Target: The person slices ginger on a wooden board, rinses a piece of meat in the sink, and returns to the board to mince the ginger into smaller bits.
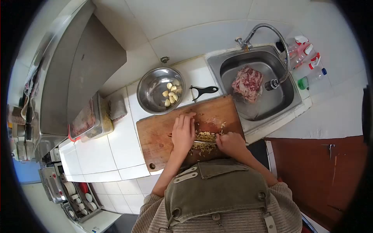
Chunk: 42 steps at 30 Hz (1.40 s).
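On the wooden cutting board my right hand is closed around the handle end of a knife, its thin blade seen edge-on from above. My left hand lies with fingers stretched out at the blade's other end; whether it presses on the blade is hidden. Chopped pale yellow garlic is heaped along the blade, with bits scattered on both sides. Behind the board, a steel bowl holds several peeled garlic cloves. A black-handled peeler rests to the bowl's right.
Right of the board is a steel sink with a large piece of raw meat under a flexible faucet. Several spray bottles stand beyond it. A lidded plastic container and a bagged item sit on the left counter.
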Available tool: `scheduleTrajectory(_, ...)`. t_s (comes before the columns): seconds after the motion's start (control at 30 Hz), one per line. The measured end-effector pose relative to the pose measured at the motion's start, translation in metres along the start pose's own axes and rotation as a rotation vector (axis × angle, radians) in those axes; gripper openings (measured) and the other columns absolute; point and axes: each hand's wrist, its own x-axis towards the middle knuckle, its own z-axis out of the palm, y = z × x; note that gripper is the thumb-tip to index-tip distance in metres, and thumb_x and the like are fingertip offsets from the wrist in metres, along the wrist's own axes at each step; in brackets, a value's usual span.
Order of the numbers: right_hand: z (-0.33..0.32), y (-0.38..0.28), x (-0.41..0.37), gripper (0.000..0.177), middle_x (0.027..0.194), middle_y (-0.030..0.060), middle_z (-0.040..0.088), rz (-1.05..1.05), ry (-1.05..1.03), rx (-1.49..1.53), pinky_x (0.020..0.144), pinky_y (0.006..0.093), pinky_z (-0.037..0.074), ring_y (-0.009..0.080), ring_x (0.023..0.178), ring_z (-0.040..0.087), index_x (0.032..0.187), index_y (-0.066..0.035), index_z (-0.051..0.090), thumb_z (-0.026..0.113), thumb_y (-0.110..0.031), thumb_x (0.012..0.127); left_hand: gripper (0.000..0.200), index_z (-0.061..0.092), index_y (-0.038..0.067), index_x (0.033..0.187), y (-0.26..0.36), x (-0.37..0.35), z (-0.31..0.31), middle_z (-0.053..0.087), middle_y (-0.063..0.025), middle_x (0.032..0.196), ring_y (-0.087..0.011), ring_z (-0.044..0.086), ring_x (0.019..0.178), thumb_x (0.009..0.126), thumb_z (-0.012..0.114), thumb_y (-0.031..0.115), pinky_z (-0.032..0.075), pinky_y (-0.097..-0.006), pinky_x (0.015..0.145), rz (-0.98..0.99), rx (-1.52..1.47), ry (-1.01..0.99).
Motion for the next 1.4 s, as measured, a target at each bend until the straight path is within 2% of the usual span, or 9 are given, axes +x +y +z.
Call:
scheduleTrajectory(0.27, -0.009, -0.001, 0.004, 0.046, 0.05, 0.0172, 0.058, -0.008, 0.005, -0.004, 0.047, 0.0451, 0.052, 0.0347, 0.046, 0.061, 0.053, -0.004, 0.062, 0.053, -0.027, 0.092, 0.018, 0.062, 0.002, 0.106, -0.003, 0.002, 0.01, 0.063, -0.0129, 0.095, -0.0332, 0.059, 0.086, 0.088, 0.061, 0.002, 0.047, -0.0414, 0.076, -0.079, 0.025, -0.023)
scheduleTrajectory(0.47, -0.014, -0.003, 0.011, 0.046, 0.049, 0.0167, 0.058, -0.015, 0.01, 0.026, 0.047, 0.0447, 0.053, 0.0344, 0.045, 0.06, 0.052, -0.005, 0.062, 0.053, -0.026, 0.091, 0.019, 0.062, 0.003, 0.107, 0.004, 0.008, 0.0, 0.062, -0.0135, 0.094, -0.0324, 0.059, 0.087, 0.089, 0.061, 0.002, 0.048, -0.0404, 0.076, -0.062, 0.025, 0.037)
scheduleTrajectory(0.63, -0.005, 0.004, 0.011, 0.045, 0.05, 0.0164, 0.057, -0.035, -0.03, 0.031, 0.047, 0.0449, 0.052, 0.0343, 0.045, 0.06, 0.052, -0.005, 0.061, 0.053, -0.027, 0.091, 0.019, 0.062, 0.005, 0.108, -0.004, 0.008, 0.008, 0.061, -0.013, 0.093, -0.0321, 0.058, 0.084, 0.089, 0.06, 0.003, 0.048, -0.0406, 0.075, -0.055, 0.054, -0.011)
scheduleTrajectory(0.7, -0.018, 0.002, 0.013, 0.046, 0.049, 0.0163, 0.057, -0.088, 0.107, -0.04, 0.047, 0.0453, 0.052, 0.0343, 0.045, 0.06, 0.052, -0.005, 0.061, 0.053, -0.027, 0.091, 0.021, 0.062, 0.006, 0.108, 0.0, 0.014, 0.005, 0.061, -0.0119, 0.093, -0.0316, 0.057, 0.083, 0.088, 0.061, 0.004, 0.048, -0.0405, 0.074, -0.044, 0.055, -0.012)
scheduleTrajectory(0.77, -0.016, 0.003, 0.017, 0.046, 0.049, 0.0163, 0.057, -0.06, 0.078, -0.025, 0.047, 0.0452, 0.052, 0.0342, 0.045, 0.06, 0.052, -0.005, 0.061, 0.053, -0.028, 0.091, 0.021, 0.062, 0.006, 0.108, 0.001, 0.019, 0.001, 0.06, -0.0125, 0.093, -0.0324, 0.057, 0.083, 0.088, 0.061, 0.004, 0.048, -0.0413, 0.075, -0.055, -0.005, 0.044)
scheduleTrajectory(0.93, -0.003, 0.005, 0.015, 0.046, 0.049, 0.0162, 0.057, 0.008, -0.011, -0.011, 0.047, 0.045, 0.052, 0.0341, 0.045, 0.06, 0.051, -0.005, 0.06, 0.054, -0.028, 0.091, 0.021, 0.062, 0.006, 0.108, -0.01, 0.016, 0.011, 0.06, -0.0135, 0.098, -0.0336, 0.059, 0.088, 0.087, 0.061, 0.004, 0.049, -0.0423, 0.078, -0.033, 0.021, -0.027)
scheduleTrajectory(1.03, -0.01, 0.005, 0.016, 0.046, 0.049, 0.0162, 0.057, -0.032, 0.032, -0.037, 0.046, 0.0451, 0.051, 0.0341, 0.045, 0.06, 0.05, -0.006, 0.06, 0.054, -0.027, 0.091, 0.021, 0.062, 0.006, 0.109, 0.004, 0.026, 0.001, 0.059, -0.0141, 0.098, -0.0338, 0.059, 0.089, 0.087, 0.061, 0.004, 0.049, -0.0426, 0.079, -0.053, 0.009, 0.038)
scheduleTrajectory(1.33, -0.013, 0.001, 0.018, 0.044, 0.049, 0.0163, 0.056, -0.047, 0.072, -0.025, 0.047, 0.0442, 0.052, 0.0342, 0.044, 0.059, 0.051, -0.007, 0.061, 0.054, -0.026, 0.091, 0.019, 0.061, 0.006, 0.105, 0.002, 0.026, 0.001, 0.058, -0.0132, 0.1, -0.0339, 0.059, 0.09, 0.086, 0.062, 0.002, 0.049, -0.0433, 0.077, -0.016, -0.002, 0.057)
scheduleTrajectory(1.4, -0.005, 0.0, 0.019, 0.045, 0.049, 0.0167, 0.056, 0.056, 0.008, 0.07, 0.047, 0.0449, 0.052, 0.0345, 0.044, 0.058, 0.051, -0.006, 0.061, 0.054, -0.026, 0.091, 0.018, 0.062, 0.007, 0.104, -0.007, 0.019, 0.01, 0.058, -0.0128, 0.099, -0.0335, 0.059, 0.09, 0.086, 0.062, 0.003, 0.048, -0.043, 0.077, -0.019, 0.021, 0.05)
